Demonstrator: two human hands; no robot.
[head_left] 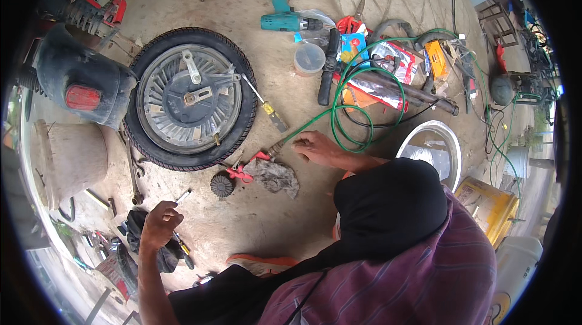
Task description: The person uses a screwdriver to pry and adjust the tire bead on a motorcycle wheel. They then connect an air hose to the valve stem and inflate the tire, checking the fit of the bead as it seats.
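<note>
At the lower left my left hand point(159, 225) is closed, with a short pale metal rod point(183, 196) sticking out from its fingertips. My right hand point(316, 147) hovers right of the green air hose's end fitting point(276, 149); its fingers are curled inward, and whatever they may hold is hidden. Ahead of me a wheel point(240, 107) with a black tyre and metal hub lies flat on the floor. Against its right edge rests a screwdriver point(274, 116) with a yellow-black handle. Between my hands lie a grey rag point(273, 178), a red-handled tool point(239, 173) and a dark ribbed round part point(222, 185).
A teal cordless drill point(285, 21), a clear tub point(309, 59) and coils of green hose point(370, 141) lie ahead to the right. A white-rimmed bucket point(456, 158) stands at the right. On the left are a dark mudguard point(79, 70), a bucket point(76, 158) and wrenches point(133, 179).
</note>
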